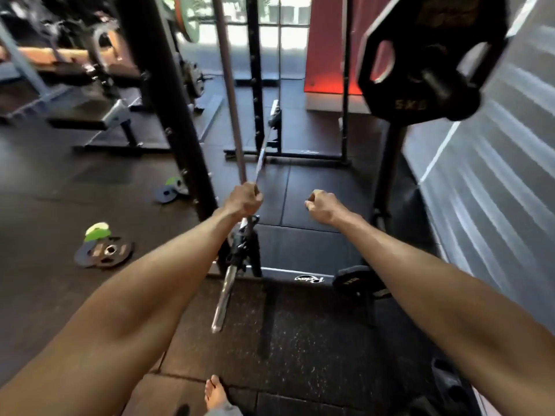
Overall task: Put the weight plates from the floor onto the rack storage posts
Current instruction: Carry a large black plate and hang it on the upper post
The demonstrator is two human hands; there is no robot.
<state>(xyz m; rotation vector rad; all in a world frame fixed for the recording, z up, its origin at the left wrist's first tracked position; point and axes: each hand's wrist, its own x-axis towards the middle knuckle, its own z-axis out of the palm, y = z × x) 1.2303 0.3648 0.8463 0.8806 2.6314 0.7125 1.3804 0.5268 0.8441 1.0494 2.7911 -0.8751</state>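
Observation:
A black plate marked 5 KG hangs on an upper storage post of the rack at the top right. Lower down, a black 10 KG plate sits on another post. On the floor at left lies a pile of grey plates with a green one on top. Further back is a second small pile. My left hand is a fist in front of the barbell; a grip on it cannot be told. My right hand is a loose fist holding nothing, well below the 5 KG plate.
The black rack upright stands between me and the floor plates. A grey bench is at the back left. A ribbed wall closes the right side. My bare foot rests on the rubber floor.

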